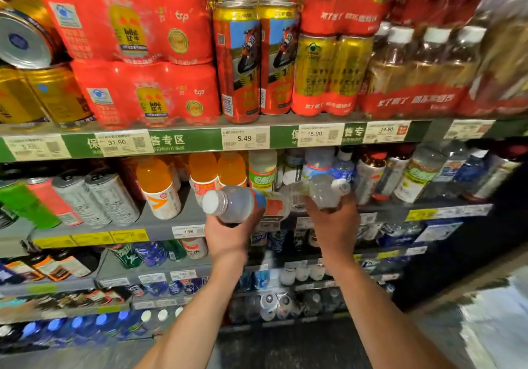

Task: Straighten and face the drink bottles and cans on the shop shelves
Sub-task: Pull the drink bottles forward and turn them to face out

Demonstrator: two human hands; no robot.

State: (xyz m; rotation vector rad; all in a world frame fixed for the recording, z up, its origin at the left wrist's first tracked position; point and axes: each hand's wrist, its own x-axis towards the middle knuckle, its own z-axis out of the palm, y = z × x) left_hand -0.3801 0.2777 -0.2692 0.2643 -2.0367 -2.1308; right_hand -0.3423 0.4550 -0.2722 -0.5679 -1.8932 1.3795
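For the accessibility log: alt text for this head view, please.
A person's left hand and right hand each grip a clear bottle, the left bottle lying sideways, the right bottle tilted, before shop shelves of drinks.

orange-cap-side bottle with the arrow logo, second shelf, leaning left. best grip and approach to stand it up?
Grip the orange bottle with the arrow label at its orange upper body, above the white label, fingers wrapped around it from the front. It leans with its top toward the left, and the shelf space beside it toward the next orange bottles looks open, so there is probably room to tip it upright. Both hands already hold bottles.
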